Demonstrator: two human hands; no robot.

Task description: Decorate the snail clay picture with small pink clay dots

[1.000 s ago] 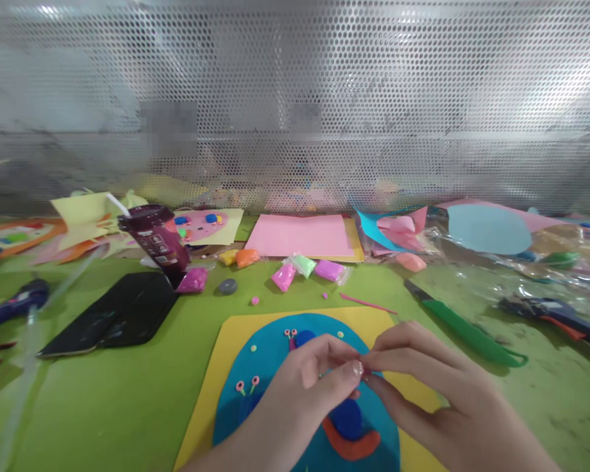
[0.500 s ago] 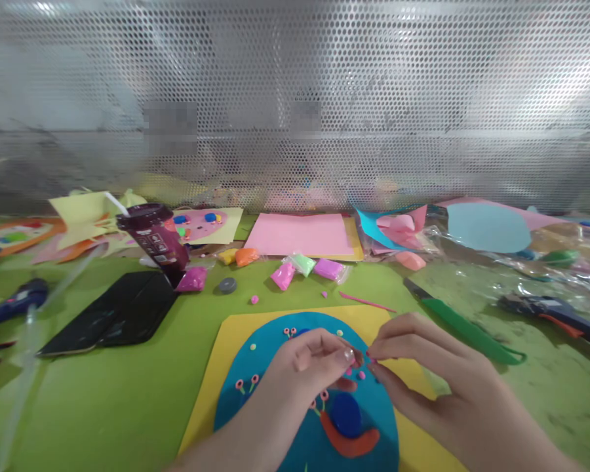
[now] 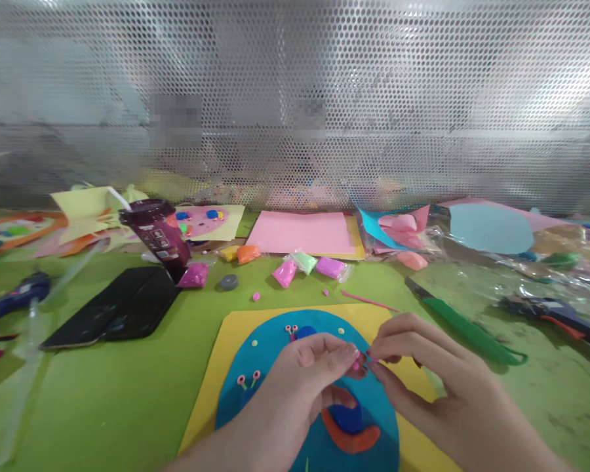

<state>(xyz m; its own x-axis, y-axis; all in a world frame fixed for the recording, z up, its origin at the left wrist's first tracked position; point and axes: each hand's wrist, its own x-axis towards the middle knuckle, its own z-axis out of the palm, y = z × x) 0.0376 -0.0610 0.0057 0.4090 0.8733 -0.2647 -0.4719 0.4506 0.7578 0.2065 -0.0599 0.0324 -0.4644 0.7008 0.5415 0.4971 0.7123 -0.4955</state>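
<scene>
Over a blue round sheet (image 3: pixel 275 324) on a yellow card (image 3: pixel 211 367), my two hands meet fingertip to fingertip. My left hand (image 3: pixel 314 373) is closed in a pinch, with tiny pink clay bits (image 3: pixel 356 362) at its fingertips. My right hand (image 3: pixel 423 360) pinches a small pink bit of clay (image 3: pixel 372 358) between thumb and fingers. Below them on the sheet lies a clay snail with an orange body (image 3: pixel 351 440) and a dark blue shell (image 3: pixel 347 419), partly covered by my left hand. Pink eyes on stalks (image 3: pixel 249 379) show left of that hand, and another blue clay piece (image 3: pixel 305 332) lies above it.
Behind the card lie a thin pink clay strip (image 3: pixel 368 300), small pink balls (image 3: pixel 256 297) and bagged clay (image 3: pixel 285 273). A green-handled knife (image 3: pixel 465 324) is at right. A dark cup (image 3: pixel 160 236) leans beside a black case (image 3: pixel 120 308). Perforated metal (image 3: pixel 295 85) stands behind.
My left fingertips have moved slightly closer to the right ones and now cover the snail's eye stalks. Pink bits show more plainly at my fingertips. The view has shifted slightly.
</scene>
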